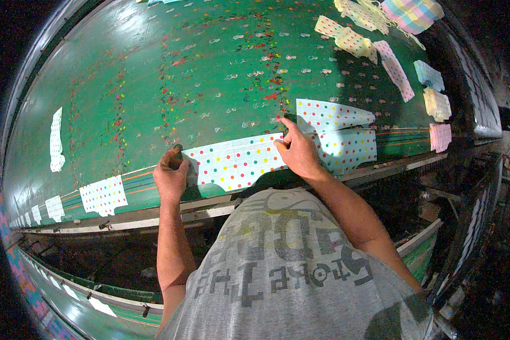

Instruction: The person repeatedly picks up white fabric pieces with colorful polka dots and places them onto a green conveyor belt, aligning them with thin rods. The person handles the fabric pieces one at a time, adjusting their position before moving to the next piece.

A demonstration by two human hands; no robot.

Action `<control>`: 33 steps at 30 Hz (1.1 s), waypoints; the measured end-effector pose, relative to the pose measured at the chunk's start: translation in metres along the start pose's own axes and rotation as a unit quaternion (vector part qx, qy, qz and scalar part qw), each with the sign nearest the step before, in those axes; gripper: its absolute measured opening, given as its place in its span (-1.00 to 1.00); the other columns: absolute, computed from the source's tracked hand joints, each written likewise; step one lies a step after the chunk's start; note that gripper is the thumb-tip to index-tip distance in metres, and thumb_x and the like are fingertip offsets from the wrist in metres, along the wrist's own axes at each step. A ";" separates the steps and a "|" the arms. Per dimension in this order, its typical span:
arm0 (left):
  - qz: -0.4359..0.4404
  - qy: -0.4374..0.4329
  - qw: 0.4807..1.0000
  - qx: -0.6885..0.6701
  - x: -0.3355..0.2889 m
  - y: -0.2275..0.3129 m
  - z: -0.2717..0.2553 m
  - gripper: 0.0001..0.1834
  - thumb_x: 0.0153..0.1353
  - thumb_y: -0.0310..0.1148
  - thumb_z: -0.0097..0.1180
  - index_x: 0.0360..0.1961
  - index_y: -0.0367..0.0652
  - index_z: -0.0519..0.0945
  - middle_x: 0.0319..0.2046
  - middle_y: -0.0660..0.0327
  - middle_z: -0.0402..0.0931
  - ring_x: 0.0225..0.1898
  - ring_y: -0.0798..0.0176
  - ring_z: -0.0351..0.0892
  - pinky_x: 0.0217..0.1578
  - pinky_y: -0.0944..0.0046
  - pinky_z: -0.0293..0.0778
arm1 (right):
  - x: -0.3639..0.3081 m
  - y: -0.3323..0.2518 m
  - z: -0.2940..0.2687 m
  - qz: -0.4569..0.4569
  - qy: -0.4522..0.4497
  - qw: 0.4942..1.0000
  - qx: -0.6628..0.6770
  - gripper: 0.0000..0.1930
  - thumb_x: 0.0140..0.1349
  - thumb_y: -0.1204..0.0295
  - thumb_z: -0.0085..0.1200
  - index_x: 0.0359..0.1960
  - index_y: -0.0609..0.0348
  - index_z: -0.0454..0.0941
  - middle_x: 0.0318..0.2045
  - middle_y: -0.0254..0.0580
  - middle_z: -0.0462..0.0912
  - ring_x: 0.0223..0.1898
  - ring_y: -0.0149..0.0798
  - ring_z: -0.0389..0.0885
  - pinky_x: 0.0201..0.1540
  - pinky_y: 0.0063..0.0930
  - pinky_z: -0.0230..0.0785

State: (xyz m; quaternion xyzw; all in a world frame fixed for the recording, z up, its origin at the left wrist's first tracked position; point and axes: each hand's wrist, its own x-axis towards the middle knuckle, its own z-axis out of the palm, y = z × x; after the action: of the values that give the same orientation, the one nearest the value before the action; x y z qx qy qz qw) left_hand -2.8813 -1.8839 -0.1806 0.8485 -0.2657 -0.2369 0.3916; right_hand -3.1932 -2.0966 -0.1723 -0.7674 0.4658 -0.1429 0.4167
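In front of me, along the near edge of a green table, lies a white cut fabric piece with coloured dots (238,164). My left hand (171,173) is closed in a pinch at its left end. At the upper edge of the same piece, toward its right end, my right hand (301,150) has thumb and fingers bent onto the cloth. Dark patches show at the fingertips of both hands. Just right of my right hand, another dotted fabric piece (345,148) lies flat, below a narrower dotted piece (328,115). The right hand partly covers where these pieces meet.
The long green table (209,85) bears spots of coloured paint. Dotted pieces (105,195) lie along its near edge at left, with a narrow one (56,141) farther in. Fabric stacks (430,73) sit at right, and a checked bundle (413,12) at far right.
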 end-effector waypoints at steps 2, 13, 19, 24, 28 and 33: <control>0.000 0.002 1.000 -0.008 0.000 -0.004 0.001 -0.53 0.25 -0.51 0.49 0.21 -0.30 0.76 -0.08 0.15 0.86 -0.10 0.33 0.79 0.08 0.24 0.67 | 0.001 0.001 0.001 0.003 0.004 1.000 -0.011 -0.25 0.32 0.46 0.46 0.53 0.19 0.42 -0.45 -0.19 0.71 -0.41 -0.22 0.71 -0.26 -0.23 0.56; 0.036 -0.052 0.981 -0.182 -0.026 -0.019 0.000 -0.53 0.22 -0.67 0.47 0.18 -0.24 0.78 -0.24 0.32 0.78 -0.21 0.45 0.72 -0.10 0.31 0.66 | 0.006 0.003 0.008 -0.013 0.031 0.996 -0.078 -0.25 0.27 0.45 0.49 0.51 0.06 0.48 -0.51 -0.25 0.64 -0.45 -0.18 0.67 -0.28 -0.20 0.55; 0.171 -0.067 0.979 -0.093 -0.042 -0.009 -0.014 -0.55 0.21 -0.67 0.51 0.15 -0.26 0.78 -0.33 0.31 0.77 -0.28 0.49 0.66 -0.18 0.37 0.61 | 0.007 0.005 0.008 -0.014 0.017 0.998 -0.064 -0.24 0.25 0.46 0.48 0.51 0.07 0.47 -0.46 -0.13 0.71 -0.43 -0.06 0.73 -0.30 -0.07 0.59; 0.030 -0.012 0.989 -0.145 -0.032 -0.009 -0.002 -0.57 0.24 -0.59 0.51 0.15 -0.26 0.78 -0.34 0.24 0.79 -0.33 0.43 0.68 -0.19 0.32 0.63 | 0.007 0.003 0.007 -0.012 0.009 0.997 -0.075 -0.25 0.26 0.46 0.47 0.51 0.07 0.47 -0.44 -0.13 0.72 -0.40 -0.06 0.75 -0.27 -0.09 0.61; 0.040 0.035 0.998 -0.045 -0.015 -0.017 0.007 -0.53 0.22 -0.48 0.53 0.17 -0.29 0.77 -0.33 0.17 0.81 -0.34 0.36 0.73 -0.17 0.26 0.67 | 0.006 0.001 0.007 -0.009 0.014 0.997 -0.079 -0.26 0.27 0.45 0.46 0.51 0.07 0.47 -0.44 -0.13 0.73 -0.39 -0.06 0.76 -0.24 -0.09 0.63; 0.044 0.061 0.996 -0.042 -0.005 -0.023 0.012 -0.49 0.18 -0.43 0.54 0.19 -0.25 0.77 -0.32 0.11 0.83 -0.31 0.29 0.80 -0.16 0.20 0.71 | 0.006 0.002 0.008 -0.023 0.029 0.996 -0.079 -0.27 0.26 0.44 0.49 0.49 0.09 0.51 -0.49 -0.22 0.68 -0.43 -0.16 0.71 -0.28 -0.17 0.56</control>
State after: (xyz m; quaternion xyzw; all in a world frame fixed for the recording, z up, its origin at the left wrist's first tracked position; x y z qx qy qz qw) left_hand -2.8861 -1.8747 -0.2042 0.8317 -0.2682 -0.1781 0.4523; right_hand -3.1863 -2.0980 -0.1793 -0.8039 0.4696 -0.1376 0.3382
